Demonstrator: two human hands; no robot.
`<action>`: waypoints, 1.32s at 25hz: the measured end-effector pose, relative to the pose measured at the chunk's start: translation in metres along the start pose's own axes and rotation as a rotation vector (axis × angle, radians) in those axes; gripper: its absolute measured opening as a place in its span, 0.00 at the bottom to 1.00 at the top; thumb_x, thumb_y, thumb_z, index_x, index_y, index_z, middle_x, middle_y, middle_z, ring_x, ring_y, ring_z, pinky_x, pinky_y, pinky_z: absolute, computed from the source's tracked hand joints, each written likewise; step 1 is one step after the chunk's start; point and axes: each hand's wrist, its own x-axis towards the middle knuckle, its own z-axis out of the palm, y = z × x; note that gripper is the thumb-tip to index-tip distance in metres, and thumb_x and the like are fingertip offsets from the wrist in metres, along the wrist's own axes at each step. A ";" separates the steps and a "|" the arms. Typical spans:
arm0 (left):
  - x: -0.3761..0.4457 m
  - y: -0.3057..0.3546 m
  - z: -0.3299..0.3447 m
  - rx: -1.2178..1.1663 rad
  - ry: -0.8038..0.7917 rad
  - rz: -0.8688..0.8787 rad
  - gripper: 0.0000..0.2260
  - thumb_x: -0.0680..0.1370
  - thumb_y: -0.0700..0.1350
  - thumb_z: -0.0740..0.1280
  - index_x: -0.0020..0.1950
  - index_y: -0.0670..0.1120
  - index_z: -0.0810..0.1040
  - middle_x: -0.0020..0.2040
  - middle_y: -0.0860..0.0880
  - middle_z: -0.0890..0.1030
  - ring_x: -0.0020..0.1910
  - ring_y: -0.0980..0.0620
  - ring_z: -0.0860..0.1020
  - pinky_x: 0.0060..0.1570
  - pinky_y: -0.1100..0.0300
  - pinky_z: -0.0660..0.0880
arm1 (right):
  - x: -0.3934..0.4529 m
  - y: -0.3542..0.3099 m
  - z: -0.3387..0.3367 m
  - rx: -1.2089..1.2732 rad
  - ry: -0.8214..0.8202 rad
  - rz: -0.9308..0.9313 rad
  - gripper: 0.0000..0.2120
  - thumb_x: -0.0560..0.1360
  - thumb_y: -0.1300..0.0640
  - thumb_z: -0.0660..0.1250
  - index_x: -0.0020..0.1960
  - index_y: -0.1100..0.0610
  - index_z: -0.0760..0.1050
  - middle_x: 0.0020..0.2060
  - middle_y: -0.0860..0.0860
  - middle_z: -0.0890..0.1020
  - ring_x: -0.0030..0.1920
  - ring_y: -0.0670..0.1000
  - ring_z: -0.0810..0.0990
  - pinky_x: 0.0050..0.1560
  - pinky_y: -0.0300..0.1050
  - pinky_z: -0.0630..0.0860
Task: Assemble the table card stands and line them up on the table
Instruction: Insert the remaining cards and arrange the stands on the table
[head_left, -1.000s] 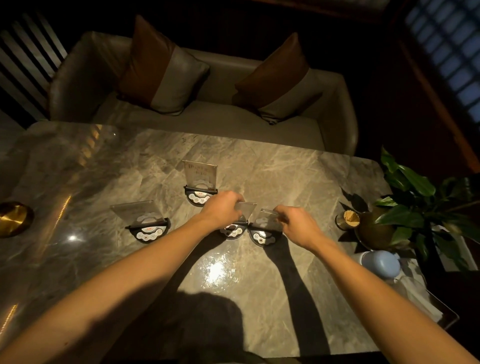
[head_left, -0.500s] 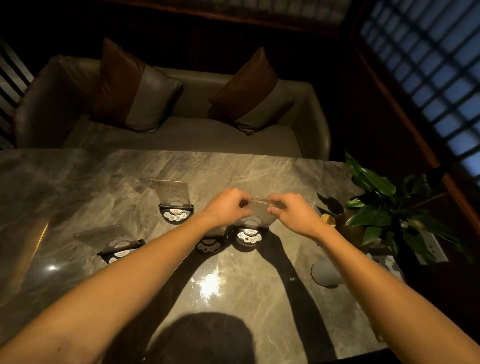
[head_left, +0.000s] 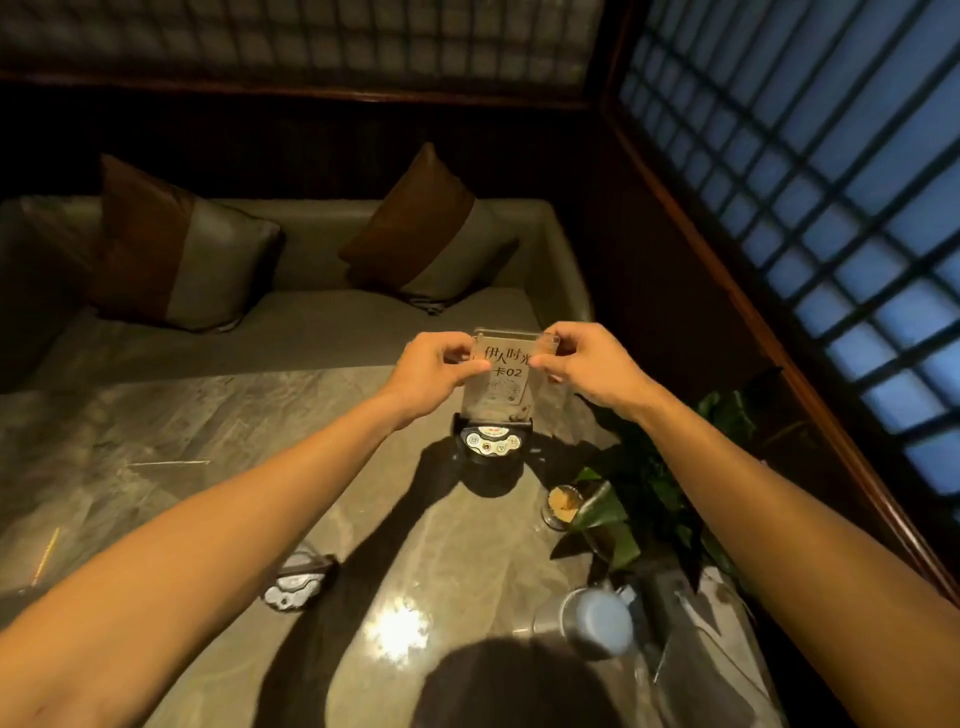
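A clear acrylic card panel (head_left: 503, 387) printed with "02" stands upright in a black base with round buttons (head_left: 491, 442) on the marble table (head_left: 208, 426). My left hand (head_left: 434, 368) pinches the panel's top left corner, and my right hand (head_left: 587, 364) pinches its top right corner. Another card stand (head_left: 297, 581) sits nearer me on the left, half hidden behind my left forearm; its panel is hard to make out.
A leafy potted plant (head_left: 644, 499) stands at the table's right edge, with a small glass of toothpicks (head_left: 563, 506) beside it and a pale blue cup (head_left: 597, 621) nearer me. Behind the table is a sofa (head_left: 291, 327) with two cushions. A lattice window fills the right.
The view has swung up and right, so the two left stands are out of frame. The card panel now stands upright in its base, held by both hands at its top corners.
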 end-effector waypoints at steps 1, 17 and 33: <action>0.013 0.006 0.009 -0.029 0.012 -0.016 0.02 0.77 0.44 0.73 0.49 0.48 0.85 0.48 0.54 0.86 0.50 0.55 0.83 0.47 0.59 0.82 | 0.010 0.010 -0.012 0.014 -0.004 0.005 0.03 0.78 0.57 0.71 0.45 0.54 0.79 0.47 0.48 0.86 0.51 0.50 0.84 0.50 0.48 0.84; 0.224 -0.008 0.201 -0.116 0.110 -0.290 0.07 0.76 0.41 0.74 0.53 0.41 0.86 0.50 0.44 0.86 0.44 0.54 0.81 0.47 0.60 0.78 | 0.141 0.204 -0.116 -0.050 0.147 0.162 0.03 0.80 0.58 0.68 0.51 0.51 0.78 0.46 0.48 0.82 0.45 0.47 0.81 0.41 0.38 0.74; 0.267 -0.034 0.254 -0.040 -0.079 -0.339 0.17 0.79 0.39 0.70 0.68 0.39 0.77 0.59 0.45 0.82 0.54 0.55 0.78 0.50 0.71 0.73 | 0.173 0.291 -0.124 0.055 0.138 0.324 0.06 0.81 0.61 0.66 0.53 0.52 0.78 0.44 0.44 0.81 0.46 0.44 0.80 0.43 0.39 0.77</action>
